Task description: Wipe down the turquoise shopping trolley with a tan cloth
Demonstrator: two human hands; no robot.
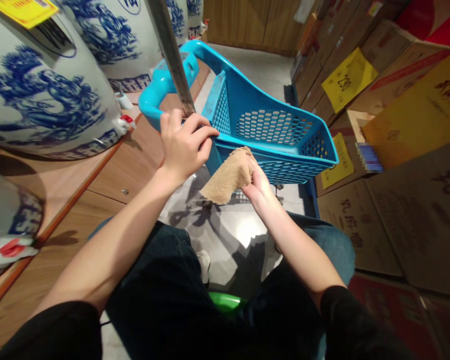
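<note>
A blue plastic shopping cart (277,120) with mesh sides stands in front of me, its looped handle at the left. My left hand (187,142) rests on the cart's near rim beside the handle, fingers curled over the edge and close to the foot of a grey metal pole (172,55). Bunched in my right hand (257,180) is a tan cloth (227,180), held against the near outer side of the basket just under the rim. One end of the cloth hangs toward the left. The right fingertips are hidden behind it.
Large blue-and-white jars (52,100) line a wooden counter (112,170) at the left. Stacked cardboard boxes (360,220) with yellow price signs (348,80) rise at the right. Between my knees is a green object (227,301).
</note>
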